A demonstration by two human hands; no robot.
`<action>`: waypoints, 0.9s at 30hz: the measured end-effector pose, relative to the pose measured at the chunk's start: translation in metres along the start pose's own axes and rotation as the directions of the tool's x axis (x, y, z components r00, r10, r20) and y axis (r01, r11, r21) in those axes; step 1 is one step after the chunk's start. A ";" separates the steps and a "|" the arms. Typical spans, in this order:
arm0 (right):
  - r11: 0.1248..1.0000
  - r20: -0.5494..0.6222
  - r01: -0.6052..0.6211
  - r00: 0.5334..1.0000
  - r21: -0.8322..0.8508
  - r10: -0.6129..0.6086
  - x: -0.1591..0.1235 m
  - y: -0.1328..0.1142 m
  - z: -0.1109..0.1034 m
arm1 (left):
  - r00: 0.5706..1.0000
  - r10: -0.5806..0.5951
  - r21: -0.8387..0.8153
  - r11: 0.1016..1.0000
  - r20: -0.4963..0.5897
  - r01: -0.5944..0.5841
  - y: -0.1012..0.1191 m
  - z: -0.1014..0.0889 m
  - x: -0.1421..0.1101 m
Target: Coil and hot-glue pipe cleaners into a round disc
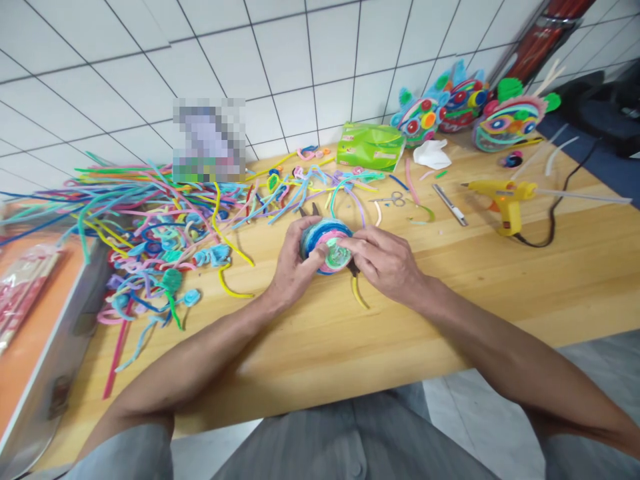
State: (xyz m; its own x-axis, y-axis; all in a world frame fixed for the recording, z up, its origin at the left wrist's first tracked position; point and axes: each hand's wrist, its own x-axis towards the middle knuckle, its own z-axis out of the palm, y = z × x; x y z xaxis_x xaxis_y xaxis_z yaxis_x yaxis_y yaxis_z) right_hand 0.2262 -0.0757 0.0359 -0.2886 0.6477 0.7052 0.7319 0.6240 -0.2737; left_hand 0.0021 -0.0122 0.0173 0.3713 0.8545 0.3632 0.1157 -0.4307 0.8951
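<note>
The left hand (296, 261) curls its fingers around a round, blue-pink-green fuzzy piece (331, 235) above the wooden desk (280, 347); the right hand (384, 263) bunches its fingers at the green centre, pinch unclear.

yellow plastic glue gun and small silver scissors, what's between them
In the head view, a slim white and grey pen-like tool, a curved green strip and a thin pink strip lie between glue gun and scissors.

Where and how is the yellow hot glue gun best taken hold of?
The yellow hot glue gun is probably best gripped by its handle, coming from the near side: the handle juts that way, while the nozzle points left.
</note>
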 end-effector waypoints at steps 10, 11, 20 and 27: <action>0.998 -0.007 0.033 0.999 -0.047 -0.034 -0.001 0.003 0.002 | 0.994 0.095 0.131 0.986 0.062 -0.103 0.003 -0.006 0.003; 0.998 -0.011 0.031 0.999 -0.050 -0.031 -0.001 0.003 0.002 | 0.993 0.101 0.131 0.985 0.066 -0.109 0.004 -0.006 0.003; 0.991 -0.064 0.084 0.994 -0.107 -0.091 0.001 -0.001 0.004 | 0.991 0.059 0.094 0.993 0.120 -0.071 0.013 -0.011 0.006; 0.999 -0.039 0.033 0.999 -0.004 -0.034 -0.001 -0.001 0.003 | 0.994 -0.016 0.032 0.999 0.110 0.013 0.014 -0.008 0.006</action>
State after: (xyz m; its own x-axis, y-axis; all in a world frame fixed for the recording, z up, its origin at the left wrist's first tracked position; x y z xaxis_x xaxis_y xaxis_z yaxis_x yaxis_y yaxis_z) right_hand 0.2239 -0.0754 0.0337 -0.2887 0.6088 0.7389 0.7242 0.6437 -0.2474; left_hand -0.0015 -0.0104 0.0340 0.4680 0.8245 0.3180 0.1495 -0.4285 0.8911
